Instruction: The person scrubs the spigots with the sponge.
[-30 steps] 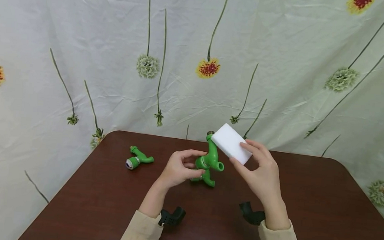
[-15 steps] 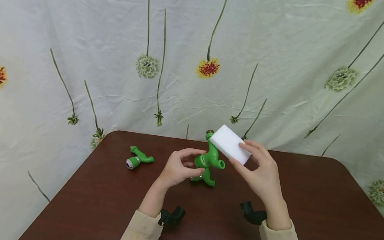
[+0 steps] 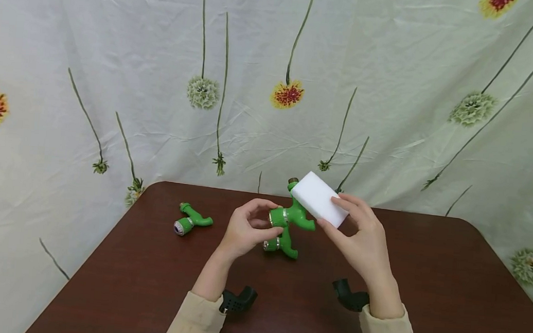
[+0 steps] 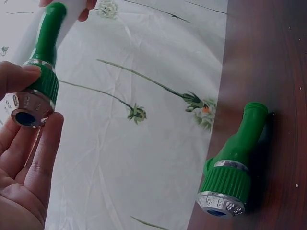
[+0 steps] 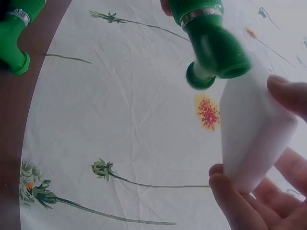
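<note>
Holding a green tap (image 3: pixel 292 214) above the desk (image 3: pixel 425 281), my left hand (image 3: pixel 245 230) pinched its ribbed metal-ringed collar, while my right hand (image 3: pixel 363 240) clasped a white sponge (image 3: pixel 317 198) flat against the tap's upper stem. A second green tap (image 3: pixel 282 245) lay just below, a third (image 3: pixel 191 219) well left.

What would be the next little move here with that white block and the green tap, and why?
Probably slide the white sponge along the green tap. The right hand holds it against the tap's upper stem, while the left hand grips the tap's collar, raised off the table.
</note>
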The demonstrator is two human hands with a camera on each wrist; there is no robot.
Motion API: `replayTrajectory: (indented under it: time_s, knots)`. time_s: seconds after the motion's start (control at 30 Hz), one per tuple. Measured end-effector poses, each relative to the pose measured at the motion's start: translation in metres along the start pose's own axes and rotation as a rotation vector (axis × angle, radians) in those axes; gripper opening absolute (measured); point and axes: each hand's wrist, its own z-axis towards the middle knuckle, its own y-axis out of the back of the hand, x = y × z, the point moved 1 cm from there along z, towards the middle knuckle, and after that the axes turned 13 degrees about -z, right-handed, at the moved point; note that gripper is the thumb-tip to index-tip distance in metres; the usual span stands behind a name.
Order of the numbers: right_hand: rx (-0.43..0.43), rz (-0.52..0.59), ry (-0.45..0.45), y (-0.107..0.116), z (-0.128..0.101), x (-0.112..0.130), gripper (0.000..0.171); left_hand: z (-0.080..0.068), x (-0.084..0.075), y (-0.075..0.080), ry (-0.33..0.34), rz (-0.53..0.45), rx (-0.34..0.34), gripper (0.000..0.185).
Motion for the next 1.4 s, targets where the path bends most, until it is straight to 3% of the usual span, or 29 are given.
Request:
replayTrajectory:
  time_s: [0.13, 0.27, 0.4, 0.5, 0.63, 0.77, 0.97, 1.17, 1.4]
  knots:
    - [0.026, -0.061, 0.066, -0.003, 0.000, -0.001, 0.043, 0.000, 0.000, 0.000, -0.030, -0.023, -0.009, 0.040]
    - [-0.013, -0.148, 0.045, -0.004, 0.000, -0.002, 0.043, 0.000, 0.001, 0.001, -0.051, -0.026, -0.030, 0.041]
    - [-0.065, -0.139, 0.004, -0.004, 0.000, -0.003, 0.043, 0.000, -0.004, 0.000, -0.106, -0.006, -0.049, 0.042]
    - [-0.056, -0.126, 0.044, -0.005, 0.000, -0.002, 0.042, -0.001, -0.014, -0.004, -0.141, 0.013, -0.051, 0.042]
    - [-0.016, -0.139, 0.125, -0.008, 0.000, -0.002, 0.043, -0.004, -0.027, -0.009, -0.098, 0.022, -0.062, 0.042]
    - [-0.020, -0.183, 0.146, -0.009, 0.000, -0.001, 0.043, -0.005, -0.031, -0.009, -0.057, 0.022, -0.065, 0.041]
    - [-0.087, -0.185, 0.132, -0.008, 0.000, -0.003, 0.044, -0.003, -0.019, -0.006, -0.082, 0.010, -0.026, 0.042]
    - [0.021, -0.165, 0.157, -0.010, -0.001, -0.002, 0.046, 0.000, -0.002, -0.001, -0.114, 0.031, -0.006, 0.042]
    - [0.059, -0.164, 0.131, -0.011, -0.002, -0.002, 0.047, -0.004, -0.023, -0.009, -0.096, 0.067, -0.013, 0.039]
